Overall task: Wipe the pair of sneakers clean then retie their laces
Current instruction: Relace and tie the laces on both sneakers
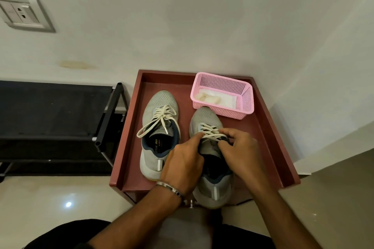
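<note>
Nearest the camera, two forearms reach forward over dark-clothed knees, a metal bracelet (172, 189) on the left wrist. Both hands meet over the right sneaker (212, 168), whose heel hangs over the near edge of the red-brown tray-like surface (129, 147). The left hand (183, 162) has its fingers curled toward the throat of the shoe, the grip pinching the cream lace (210, 132) from the left side; the right hand (240, 148) curls its fingers in from the other side, its grip pinching the same lace near the top eyelets. Which strand each finger holds is too tangled to tell.

Judging by this, the wiping looks done and the step in hand is retying this shoe (the lacing across its tongue is snug, but no bow shows yet). The next move probably calls for crossing the two ends, forming loops and pulling evenly so the knot seats at the tongue.

Just beside it to the left sits the left sneaker (159, 133), its lace lying in loose loops that droop over the side; whether that counts as tied I cannot say. Farther back, a pink basket (245, 101) touches the right shoe's toe and holds white wipes (214, 98). Beyond stand a dark shoe rack (60, 111), the wall and a wall socket (22, 14).
</note>
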### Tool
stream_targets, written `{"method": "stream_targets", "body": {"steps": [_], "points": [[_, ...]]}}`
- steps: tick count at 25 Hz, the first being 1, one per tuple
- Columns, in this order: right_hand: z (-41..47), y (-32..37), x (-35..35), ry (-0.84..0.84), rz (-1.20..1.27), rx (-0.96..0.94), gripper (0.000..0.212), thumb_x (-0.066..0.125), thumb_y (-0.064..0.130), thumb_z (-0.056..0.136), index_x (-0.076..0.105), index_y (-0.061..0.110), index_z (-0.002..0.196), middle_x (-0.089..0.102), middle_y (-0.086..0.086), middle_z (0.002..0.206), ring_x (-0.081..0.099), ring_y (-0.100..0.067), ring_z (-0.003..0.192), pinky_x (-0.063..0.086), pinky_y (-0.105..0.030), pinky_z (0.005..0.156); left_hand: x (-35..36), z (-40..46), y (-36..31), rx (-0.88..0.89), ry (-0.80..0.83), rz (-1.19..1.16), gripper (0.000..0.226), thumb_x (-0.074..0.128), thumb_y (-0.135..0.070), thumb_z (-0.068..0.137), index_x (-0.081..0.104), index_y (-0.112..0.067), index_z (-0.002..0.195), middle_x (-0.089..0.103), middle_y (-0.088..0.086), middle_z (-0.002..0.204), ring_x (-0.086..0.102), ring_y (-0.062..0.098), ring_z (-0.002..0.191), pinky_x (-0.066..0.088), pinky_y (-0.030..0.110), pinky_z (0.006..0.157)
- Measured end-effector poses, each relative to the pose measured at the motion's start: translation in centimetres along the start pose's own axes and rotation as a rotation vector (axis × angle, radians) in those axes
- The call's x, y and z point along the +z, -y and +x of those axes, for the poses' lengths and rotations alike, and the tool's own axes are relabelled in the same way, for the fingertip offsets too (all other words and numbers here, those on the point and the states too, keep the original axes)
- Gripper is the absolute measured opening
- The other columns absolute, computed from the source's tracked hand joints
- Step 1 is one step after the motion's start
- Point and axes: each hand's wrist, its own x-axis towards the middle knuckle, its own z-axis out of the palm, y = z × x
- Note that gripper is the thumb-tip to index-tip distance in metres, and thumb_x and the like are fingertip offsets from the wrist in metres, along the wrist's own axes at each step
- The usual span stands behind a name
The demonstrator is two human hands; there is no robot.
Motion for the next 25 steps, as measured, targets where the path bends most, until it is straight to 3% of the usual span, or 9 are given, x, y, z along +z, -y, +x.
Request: {"method": "stream_targets", "body": {"steps": [7, 11, 14, 16, 18, 20, 22, 25], "points": [[0.0, 0.9, 2.3, 0.066, 0.087, -0.078, 0.042, 0.062, 0.018, 0.083, 0.067, 0.029, 0.123, 0.072, 0.010, 0.113, 0.066, -0.006, 0.102, 0.057, -0.034, 0.089, -1.2, -0.8, 1.0, -0.105, -0.062, 0.049, 0.050, 0.050, -0.013, 0.094, 0.045, -0.028, 0.141, 0.071, 0.005, 0.113, 0.067, 0.021, 0.101, 0.055, 0.034, 0.082], [0.5, 0.1, 1.2, 0.191, 0.142, -0.100, 0.037, 0.069, 0.025, 0.086, 0.066, 0.030, 0.122, 0.070, 0.014, 0.111, 0.063, 0.005, 0.099, 0.055, -0.023, 0.088, -1.4, -0.4, 0.9, -0.093, -0.139, 0.014, 0.032, 0.052, -0.024, 0.093, 0.052, -0.028, 0.124, 0.070, -0.006, 0.098, 0.067, 0.012, 0.087, 0.054, 0.030, 0.071], [0.3, -0.3, -0.7, 0.071, 0.070, -0.087, 0.009, 0.066, 0.038, 0.089, 0.069, 0.030, 0.092, 0.069, 0.017, 0.087, 0.061, 0.008, 0.079, 0.050, -0.014, 0.066, -1.3, 0.3, 0.8, -0.105, -0.163, -0.005, 0.015, 0.055, -0.029, 0.094, 0.057, -0.025, 0.108, 0.068, -0.008, 0.091, 0.064, 0.009, 0.081, 0.053, 0.028, 0.068], [0.2, -0.8, -1.3, 0.042, -0.048, -0.068, 0.027, 0.061, 0.042, 0.091, 0.067, 0.023, 0.074, 0.067, 0.009, 0.068, 0.061, -0.002, 0.065, 0.047, -0.020, 0.056, -1.2, 0.8, 0.9, -0.079, -0.167, 0.022, 0.008, 0.060, -0.028, 0.093, 0.058, -0.023, 0.099, 0.066, -0.009, 0.088, 0.062, 0.007, 0.079, 0.047, 0.020, 0.063], [0.1, -0.9, -1.0, 0.160, -0.076, -0.007, 0.042, 0.056, 0.047, 0.093, 0.066, 0.015, 0.068, 0.067, 0.000, 0.064, 0.064, -0.012, 0.060, 0.049, -0.027, 0.057, -1.1, 1.2, 0.9, -0.063, -0.160, 0.032, 0.008, 0.061, -0.029, 0.093, 0.056, -0.022, 0.094, 0.064, -0.009, 0.087, 0.061, 0.008, 0.079, 0.047, 0.020, 0.064], [0.3, -1.2, -0.4, 0.256, -0.042, 0.055, 0.040, 0.050, 0.050, 0.096, 0.069, 0.019, 0.078, 0.070, 0.002, 0.072, 0.068, -0.013, 0.069, 0.056, -0.032, 0.065, -0.9, 1.5, 0.9, -0.063, -0.157, -0.009, 0.010, 0.059, -0.029, 0.095, 0.053, -0.020, 0.093, 0.064, -0.009, 0.094, 0.061, 0.007, 0.087, 0.050, 0.027, 0.072], [0.5, -1.4, 0.0, 0.282, 0.026, 0.075, 0.031, 0.050, 0.047, 0.097, 0.071, 0.024, 0.100, 0.072, 0.008, 0.088, 0.068, -0.010, 0.083, 0.056, -0.031, 0.070, -1.0, 1.9, 0.7, -0.121, -0.186, -0.178, 0.008, 0.056, -0.024, 0.097, 0.050, -0.020, 0.094, 0.066, -0.009, 0.099, 0.062, 0.004, 0.092, 0.051, 0.027, 0.077], [0.9, -1.5, 0.4, 0.209, 0.197, 0.096, 0.022, 0.060, 0.041, 0.093, 0.070, 0.030, 0.110, 0.072, 0.011, 0.103, 0.068, -0.006, 0.094, 0.055, -0.030, 0.079, -1.8, 2.4, 0.4, -0.230, -0.274, -0.508, 0.010, 0.053, -0.013, 0.099, 0.047, -0.020, 0.097, 0.069, -0.004, 0.080, 0.066, 0.006, 0.078, 0.051, 0.024, 0.074]]}}
